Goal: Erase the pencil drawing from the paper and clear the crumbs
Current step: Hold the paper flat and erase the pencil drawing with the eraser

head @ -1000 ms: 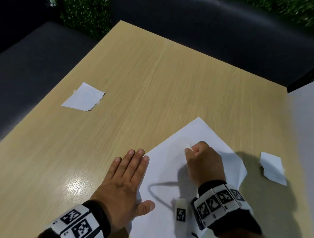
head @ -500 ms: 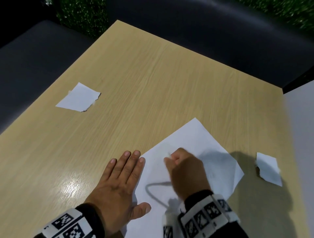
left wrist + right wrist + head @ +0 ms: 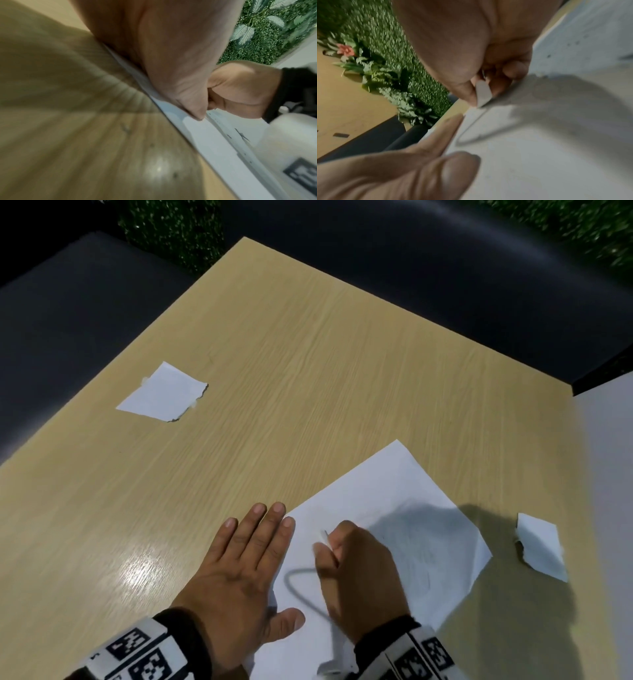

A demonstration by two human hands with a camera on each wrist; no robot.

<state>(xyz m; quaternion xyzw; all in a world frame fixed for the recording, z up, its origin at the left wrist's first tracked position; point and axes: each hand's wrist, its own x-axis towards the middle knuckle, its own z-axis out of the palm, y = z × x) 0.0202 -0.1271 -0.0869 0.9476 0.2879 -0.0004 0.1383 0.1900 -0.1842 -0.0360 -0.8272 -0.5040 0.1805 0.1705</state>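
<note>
A white sheet of paper (image 3: pixel 407 494) lies on the wooden table (image 3: pixel 308 354) near its front right. A dark pencil line (image 3: pixel 291 583) curves across its near part, partly hidden by my right hand. My right hand (image 3: pixel 356 570) pinches a small white eraser (image 3: pixel 323 536) between thumb and fingers, its tip pressed on the paper (image 3: pixel 556 148); the eraser (image 3: pixel 483 93) shows clearly in the right wrist view. My left hand (image 3: pixel 246 556) lies flat with straight fingers on the sheet's left edge and the table. Dark crumbs (image 3: pixel 240 134) dot the paper (image 3: pixel 214 146).
A torn white paper scrap (image 3: pixel 164 393) lies at the table's left. Another scrap (image 3: pixel 539 546) lies right of the sheet. Dark seating (image 3: pixel 445 268) surrounds the table, with green foliage (image 3: pixel 171 231) behind and a pale surface (image 3: pixel 609 474) along the right edge.
My right hand with the eraser has slid left and nearer along the sheet, toward the pencil line. The left hand has stayed flat on the sheet's edge.
</note>
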